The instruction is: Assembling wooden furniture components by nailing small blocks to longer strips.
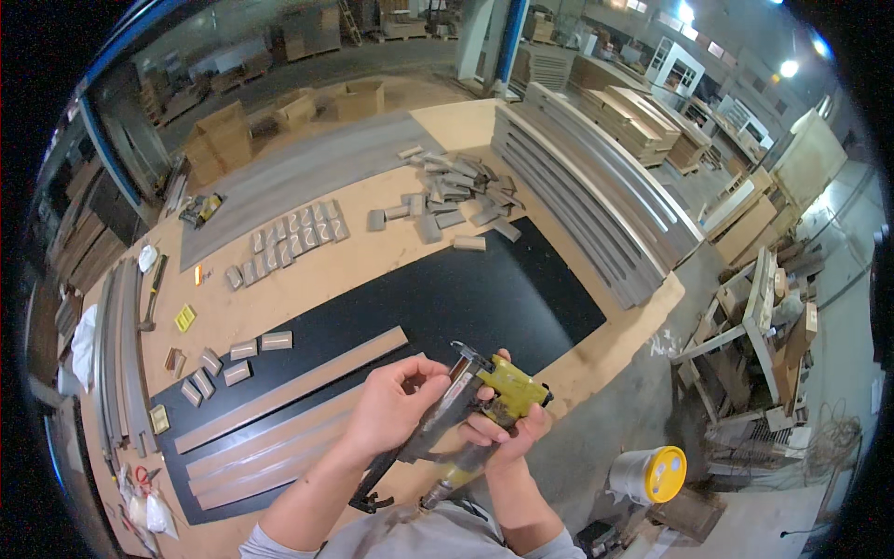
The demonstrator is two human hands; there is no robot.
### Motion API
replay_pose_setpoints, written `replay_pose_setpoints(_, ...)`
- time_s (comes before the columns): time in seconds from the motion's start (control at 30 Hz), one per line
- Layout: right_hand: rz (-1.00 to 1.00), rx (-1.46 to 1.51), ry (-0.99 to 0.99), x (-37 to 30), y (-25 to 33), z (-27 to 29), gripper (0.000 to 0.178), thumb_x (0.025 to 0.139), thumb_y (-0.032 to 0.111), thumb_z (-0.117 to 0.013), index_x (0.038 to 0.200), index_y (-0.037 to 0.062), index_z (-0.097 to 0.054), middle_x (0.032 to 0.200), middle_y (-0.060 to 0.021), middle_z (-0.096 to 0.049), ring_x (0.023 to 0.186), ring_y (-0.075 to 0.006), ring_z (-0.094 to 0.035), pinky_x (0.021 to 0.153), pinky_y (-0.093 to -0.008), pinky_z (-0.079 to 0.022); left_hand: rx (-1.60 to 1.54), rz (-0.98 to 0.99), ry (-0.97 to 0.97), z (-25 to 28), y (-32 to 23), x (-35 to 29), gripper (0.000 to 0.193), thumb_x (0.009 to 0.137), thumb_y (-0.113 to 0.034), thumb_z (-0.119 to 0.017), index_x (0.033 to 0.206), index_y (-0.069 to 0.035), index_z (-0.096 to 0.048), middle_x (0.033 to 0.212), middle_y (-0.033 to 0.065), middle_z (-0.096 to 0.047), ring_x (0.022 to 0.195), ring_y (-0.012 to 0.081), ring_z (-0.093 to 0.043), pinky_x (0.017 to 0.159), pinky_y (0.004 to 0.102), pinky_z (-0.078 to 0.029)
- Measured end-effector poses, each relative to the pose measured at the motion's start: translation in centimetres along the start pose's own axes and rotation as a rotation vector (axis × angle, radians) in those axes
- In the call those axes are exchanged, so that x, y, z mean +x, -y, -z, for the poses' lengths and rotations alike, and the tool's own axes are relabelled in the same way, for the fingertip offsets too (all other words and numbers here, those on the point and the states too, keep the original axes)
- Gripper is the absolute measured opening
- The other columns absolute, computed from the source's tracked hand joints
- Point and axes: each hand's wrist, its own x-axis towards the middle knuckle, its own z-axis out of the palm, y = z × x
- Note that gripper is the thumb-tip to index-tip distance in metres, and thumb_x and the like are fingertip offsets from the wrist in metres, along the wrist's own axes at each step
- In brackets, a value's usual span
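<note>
Close in front of my body I hold a yellow-green air nail gun [512,389], its long dark magazine slanting down to the left. My right hand [507,433] is wrapped round its body and handle. My left hand [402,399] is closed in a pinch against the side of the magazine, near the nose; what its fingertips hold, if anything, is hidden. An air hose fitting [436,494] shows below the handle. Beneath my left forearm, several long wooden strips [289,389] lie side by side on a black panel [447,303].
Small grey-brown blocks [244,349] lie at the panel's left end. Others stand in rows [298,233], beside a loose heap [456,186]. A hammer [152,293] and long strips line the left edge. Stacked grey panels [596,196] stand right; a yellow-lidded bucket [666,473] is on the floor.
</note>
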Motion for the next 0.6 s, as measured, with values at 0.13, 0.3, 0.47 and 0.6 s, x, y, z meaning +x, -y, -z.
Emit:
replay_pose_setpoints(0.13, 0.036, 0.055, -0.046, -0.5, 0.2, 1.5, 0.088, 0.092, 0.048, -0.072, 0.164, 0.0278, -0.025, 0.122, -0.0100, -0.061, 0.053, -0.0063, -0.045, 0.057, -0.0287, -0.044, -0.194, -0.157, -0.085, 0.2, 3.0, -1.0, 0.031, 0.103, -0.015, -0.064, 0.130, -0.001, -0.064, 0.113, 0.0068, -0.070, 0.104, 0.0124, -0.064, 0.090, 0.0286, -0.051)
replay_pose_setpoints(0.3, 0.138, 0.102, -0.052, -0.7, 1.5, 2.4, 0.074, 0.096, 0.047, -0.066, 0.161, 0.0270, -0.035, 0.127, -0.0071, -0.062, 0.061, -0.0052, -0.051, 0.064, -0.0263, -0.048, -0.281, -0.075, -0.196, 3.9, 12.1, -6.5, 0.052, 0.107, -0.042, -0.052, 0.142, -0.004, -0.055, 0.126, 0.0095, -0.065, 0.119, 0.0193, -0.060, 0.100, 0.0355, -0.047)
replay_pose_setpoints(0.47, 0.072, 0.173, -0.142, -1.1, -0.2, 2.8, 0.072, 0.095, 0.046, -0.067, 0.158, 0.0239, -0.040, 0.125, -0.0039, -0.063, 0.064, -0.0050, -0.051, 0.065, -0.0278, -0.047, -0.933, -0.154, -0.409, 0.3, 12.3, -6.1, 0.074, 0.104, -0.068, -0.035, 0.147, -0.011, -0.052, 0.129, 0.0065, -0.061, 0.118, 0.0209, -0.056, 0.100, 0.0423, -0.043)
replay_pose_setpoints(0.6, 0.005, 0.242, -0.180, -0.6, -1.8, 2.7, 0.069, 0.092, 0.047, -0.069, 0.151, 0.0190, -0.045, 0.126, -0.0018, -0.062, 0.063, -0.0051, -0.050, 0.065, -0.0276, -0.046, -1.090, -0.143, -0.538, -1.5, 7.8, -2.5, 0.074, 0.106, -0.068, -0.031, 0.147, -0.009, -0.049, 0.128, 0.0075, -0.061, 0.117, 0.0201, -0.056, 0.101, 0.0391, -0.045)
